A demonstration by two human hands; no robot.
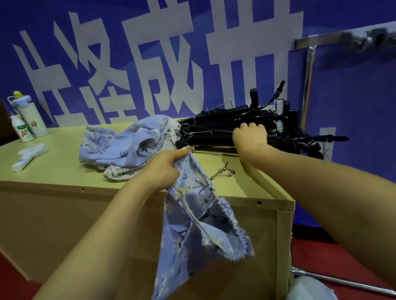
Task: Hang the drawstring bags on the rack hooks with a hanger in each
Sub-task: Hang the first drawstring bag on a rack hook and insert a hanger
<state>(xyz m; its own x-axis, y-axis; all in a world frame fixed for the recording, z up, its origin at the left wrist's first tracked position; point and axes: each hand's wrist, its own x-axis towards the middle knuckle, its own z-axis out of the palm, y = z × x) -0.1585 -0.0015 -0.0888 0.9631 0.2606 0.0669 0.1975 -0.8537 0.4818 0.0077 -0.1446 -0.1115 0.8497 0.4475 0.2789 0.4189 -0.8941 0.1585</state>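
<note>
My left hand [166, 167] grips the top edge of a light blue floral drawstring bag [198, 229], which hangs down in front of the cabinet with its mouth open and its white cord dangling. My right hand [250, 134] is closed around a black hanger in the pile of black hangers [264, 119] at the right end of the cabinet top. A heap of further blue and white drawstring bags [124, 145] lies on the top, left of the hangers. The metal rack [310, 81] stands at the right, its hooks [380, 39] blurred along the top bar.
The light wooden cabinet [45, 198] carries a white bottle [31, 115], a smaller bottle [20, 130] and a white brush [28, 156] at its far left. Loose metal clips [222, 172] lie near the front edge. A blue banner fills the background. A rack leg [340, 282] crosses the red floor.
</note>
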